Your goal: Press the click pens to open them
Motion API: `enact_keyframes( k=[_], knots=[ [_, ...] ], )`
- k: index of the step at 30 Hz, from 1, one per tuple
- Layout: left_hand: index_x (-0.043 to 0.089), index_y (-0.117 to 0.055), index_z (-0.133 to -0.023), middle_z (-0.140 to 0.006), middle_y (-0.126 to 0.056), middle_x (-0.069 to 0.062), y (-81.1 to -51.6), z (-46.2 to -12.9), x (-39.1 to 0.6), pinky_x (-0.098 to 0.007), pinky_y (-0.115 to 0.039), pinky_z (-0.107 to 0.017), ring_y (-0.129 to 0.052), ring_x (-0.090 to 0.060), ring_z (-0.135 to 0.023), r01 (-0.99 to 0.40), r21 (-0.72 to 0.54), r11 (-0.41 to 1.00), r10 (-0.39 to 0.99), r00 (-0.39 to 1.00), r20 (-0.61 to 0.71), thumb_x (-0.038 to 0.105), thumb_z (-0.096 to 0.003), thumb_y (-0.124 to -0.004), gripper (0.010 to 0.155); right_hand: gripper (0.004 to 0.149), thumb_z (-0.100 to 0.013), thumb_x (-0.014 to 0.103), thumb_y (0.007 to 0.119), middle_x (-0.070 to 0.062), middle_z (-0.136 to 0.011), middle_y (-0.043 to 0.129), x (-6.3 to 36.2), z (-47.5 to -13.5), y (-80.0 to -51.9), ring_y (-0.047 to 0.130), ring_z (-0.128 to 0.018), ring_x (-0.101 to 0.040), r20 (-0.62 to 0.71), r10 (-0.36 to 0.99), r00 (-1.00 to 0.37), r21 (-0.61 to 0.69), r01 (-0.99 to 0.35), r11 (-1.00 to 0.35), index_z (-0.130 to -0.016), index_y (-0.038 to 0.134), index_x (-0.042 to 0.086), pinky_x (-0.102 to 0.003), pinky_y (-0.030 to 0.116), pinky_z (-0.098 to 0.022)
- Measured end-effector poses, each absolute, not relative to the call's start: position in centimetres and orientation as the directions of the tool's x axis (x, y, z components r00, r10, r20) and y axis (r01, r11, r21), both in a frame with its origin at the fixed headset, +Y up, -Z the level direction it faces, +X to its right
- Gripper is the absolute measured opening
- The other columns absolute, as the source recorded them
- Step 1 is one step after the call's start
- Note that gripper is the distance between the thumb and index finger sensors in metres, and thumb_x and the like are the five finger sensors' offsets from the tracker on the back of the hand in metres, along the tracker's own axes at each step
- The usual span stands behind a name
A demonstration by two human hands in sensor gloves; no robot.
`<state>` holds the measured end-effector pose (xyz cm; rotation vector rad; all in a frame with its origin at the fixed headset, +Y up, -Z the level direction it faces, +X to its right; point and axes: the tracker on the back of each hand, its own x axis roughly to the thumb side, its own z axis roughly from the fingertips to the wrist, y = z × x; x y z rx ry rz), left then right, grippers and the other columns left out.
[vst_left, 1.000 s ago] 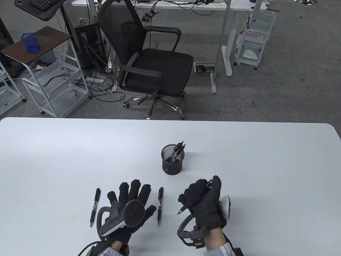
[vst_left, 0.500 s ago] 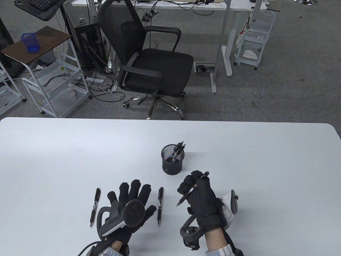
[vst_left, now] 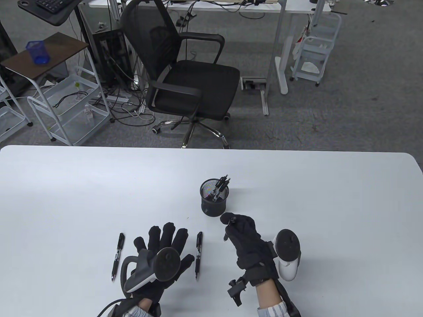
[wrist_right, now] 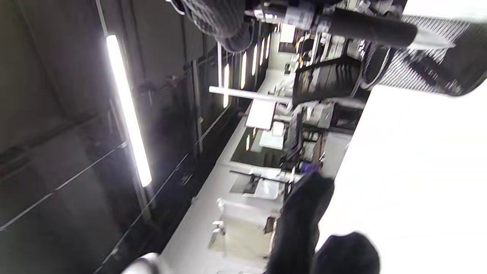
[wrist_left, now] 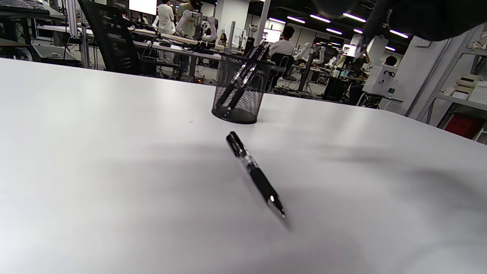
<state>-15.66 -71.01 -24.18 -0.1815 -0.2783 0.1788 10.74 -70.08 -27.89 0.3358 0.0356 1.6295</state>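
Since the earlier frame, the right hand [vst_left: 246, 239] has been turned over and carried toward the cup [vst_left: 213, 197], and the held pen [vst_left: 230, 228] has been swung from a slant to nearly end-on, its button end up beside the thumb. On the surface [vst_left: 330, 204] the cup is seen standing at the middle, with several pens [vst_left: 220, 187] leaned inside it. The left hand [vst_left: 162, 254] is laid flat, fingers spread apart, with nothing gripped. Two pens are left lying on the surface, one on each side of that hand: the left pen [vst_left: 117, 256] apart from it, the middle pen [vst_left: 198, 254] just beside the thumb, tip pointing toward the person. The right hand's grip is closed around the held pen, just short of the cup. In the right wrist view the pen's tip [wrist_right: 433, 42] is seen extended before the mesh.
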Motion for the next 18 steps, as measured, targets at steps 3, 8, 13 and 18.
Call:
enact_keyframes(
  k=[3,8,13,18],
  knots=[
    [0.025,-0.026,-0.128,-0.133,-0.017,-0.021,-71.0,-24.2,-15.6,-0.084,-0.020,-0.070,-0.020,-0.062,-0.115,-0.152,-0.205,0.967,0.203,0.945,0.257,0.059,-0.0706,-0.052,0.071,0.044,-0.067,0.016,0.067,-0.031,-0.099,0.055,10.8,-28.3,-70.8,0.060,-0.081,-0.044,0.174,0.978,-0.120,0.228,-0.961,-0.158,-0.109,0.066,0.002,-0.059,0.057,-0.062],
    [0.025,-0.027,-0.127,-0.133,-0.017,-0.021,-71.0,-24.2,-15.7,-0.084,-0.021,-0.070,-0.021,-0.063,-0.115,-0.157,-0.204,0.966,0.208,0.944,0.256,0.059,-0.0705,-0.052,0.071,0.045,-0.066,0.018,0.069,-0.032,-0.094,0.064,10.4,-29.1,-72.3,0.071,-0.075,-0.042,0.115,0.971,-0.210,0.247,-0.941,-0.232,-0.107,0.070,-0.002,-0.056,0.064,-0.059],
    [0.025,-0.027,-0.127,-0.133,-0.017,-0.021,-71.0,-24.2,-15.8,-0.084,-0.021,-0.070,-0.021,-0.062,-0.115,-0.163,-0.202,0.966,0.213,0.943,0.256,0.060,-0.0706,-0.052,0.071,0.046,-0.066,0.019,0.070,-0.031,-0.091,0.071,9.8,-30.4,-74.4,0.076,-0.072,-0.040,-0.008,0.940,-0.342,0.342,-0.884,-0.319,-0.105,0.073,-0.005,-0.054,0.068,-0.056],
    [0.025,-0.027,-0.127,-0.132,-0.017,-0.022,-71.1,-24.3,-15.8,-0.084,-0.023,-0.071,-0.024,-0.063,-0.115,-0.167,-0.212,0.963,0.219,0.942,0.254,0.059,-0.0706,-0.052,0.071,0.047,-0.065,0.020,0.071,-0.032,-0.087,0.075,9.1,-31.9,-76.7,0.080,-0.067,-0.039,-0.111,0.861,-0.496,0.382,-0.821,-0.424,-0.103,0.074,-0.008,-0.052,0.071,-0.053]
  ],
)
